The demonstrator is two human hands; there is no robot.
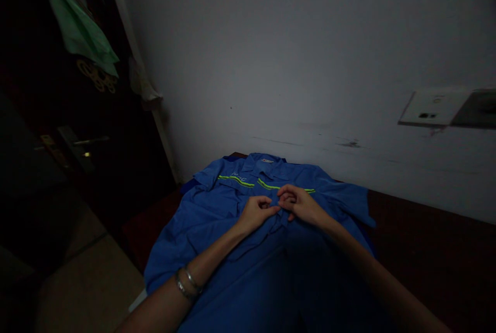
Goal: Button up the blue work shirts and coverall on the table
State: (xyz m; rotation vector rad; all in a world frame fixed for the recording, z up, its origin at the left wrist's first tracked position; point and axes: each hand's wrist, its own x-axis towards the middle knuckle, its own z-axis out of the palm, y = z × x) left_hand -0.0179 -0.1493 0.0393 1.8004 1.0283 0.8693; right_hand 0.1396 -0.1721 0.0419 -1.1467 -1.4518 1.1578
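Note:
A blue work shirt (217, 230) with neon yellow-green stripes across the chest lies flat on a dark surface, collar toward the wall. My left hand (256, 210) and my right hand (297, 203) meet at the shirt's front placket just below the stripes. Both have their fingers curled and pinched on the fabric there. Whether a button sits between the fingers is too small and dark to tell. Two metal bangles (187, 283) circle my left wrist.
The shirt rests on a dark reddish-brown table (426, 250) pushed against a white wall (310, 64). A wall socket plate (434, 107) is at right. At left stands a dark door with a handle (87, 142); green cloth (79, 26) hangs above it. Tiled floor (89, 281) lies lower left.

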